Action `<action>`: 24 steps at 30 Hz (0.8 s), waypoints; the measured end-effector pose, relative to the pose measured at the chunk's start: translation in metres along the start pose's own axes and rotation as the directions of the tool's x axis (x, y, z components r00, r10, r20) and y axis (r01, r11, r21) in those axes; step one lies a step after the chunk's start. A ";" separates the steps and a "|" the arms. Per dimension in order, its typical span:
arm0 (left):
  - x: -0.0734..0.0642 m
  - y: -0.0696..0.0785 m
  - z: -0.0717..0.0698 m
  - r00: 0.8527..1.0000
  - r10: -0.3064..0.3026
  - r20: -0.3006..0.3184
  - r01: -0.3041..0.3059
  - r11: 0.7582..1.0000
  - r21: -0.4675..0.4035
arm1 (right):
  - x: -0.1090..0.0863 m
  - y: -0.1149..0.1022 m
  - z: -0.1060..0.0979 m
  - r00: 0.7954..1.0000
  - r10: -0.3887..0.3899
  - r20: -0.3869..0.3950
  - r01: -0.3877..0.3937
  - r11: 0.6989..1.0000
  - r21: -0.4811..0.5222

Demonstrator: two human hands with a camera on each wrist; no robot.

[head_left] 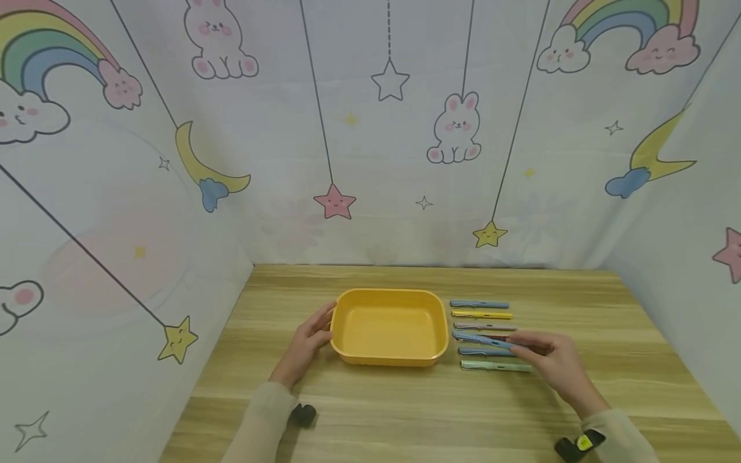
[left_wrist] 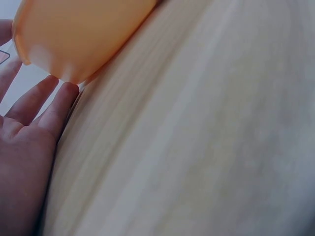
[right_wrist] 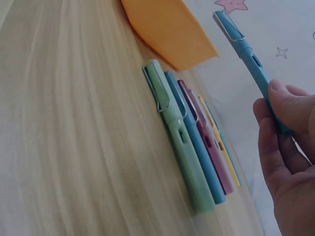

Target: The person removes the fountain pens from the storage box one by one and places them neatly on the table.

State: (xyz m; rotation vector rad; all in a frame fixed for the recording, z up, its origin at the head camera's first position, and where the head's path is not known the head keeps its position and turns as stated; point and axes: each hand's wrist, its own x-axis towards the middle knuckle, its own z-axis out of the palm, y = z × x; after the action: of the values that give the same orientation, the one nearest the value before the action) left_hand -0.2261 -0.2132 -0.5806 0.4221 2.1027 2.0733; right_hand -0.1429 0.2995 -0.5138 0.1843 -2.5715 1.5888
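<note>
My right hand [head_left: 552, 360] pinches a light blue pen [right_wrist: 253, 64] with a metal clip near one end, between thumb and fingers. The pen is raised above a row of several pens lying side by side. In that row are a green pen [head_left: 494, 366], a blue pen [head_left: 483, 352], a pinkish pen [head_left: 483, 326], a yellow pen [head_left: 482, 315] and another blue pen [head_left: 479, 304]. A dark red pen [right_wrist: 189, 98] is partly hidden. My left hand [head_left: 303, 344] touches the left side of a yellow rectangular tray [head_left: 389, 361] with extended fingers.
The tray stands on a wood-grain table [head_left: 382, 411], left of the pens. A printed fabric curtain [head_left: 382, 148] with rabbits, stars and rainbows encloses the back and sides. Each wrist wears a black strap or camera, such as the right wrist camera [head_left: 572, 448].
</note>
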 end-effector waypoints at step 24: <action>0.001 -0.002 0.001 0.999 0.038 -0.010 -0.038 0.999 0.022 | -0.024 0.032 0.002 0.997 -0.075 -0.007 0.073 0.988 -0.133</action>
State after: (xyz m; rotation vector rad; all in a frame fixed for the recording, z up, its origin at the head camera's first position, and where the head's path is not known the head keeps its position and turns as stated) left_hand -0.2266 -0.2124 -0.5822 0.4582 2.1419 2.0788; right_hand -0.1239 0.3132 -0.5462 0.2541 -2.6169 1.3840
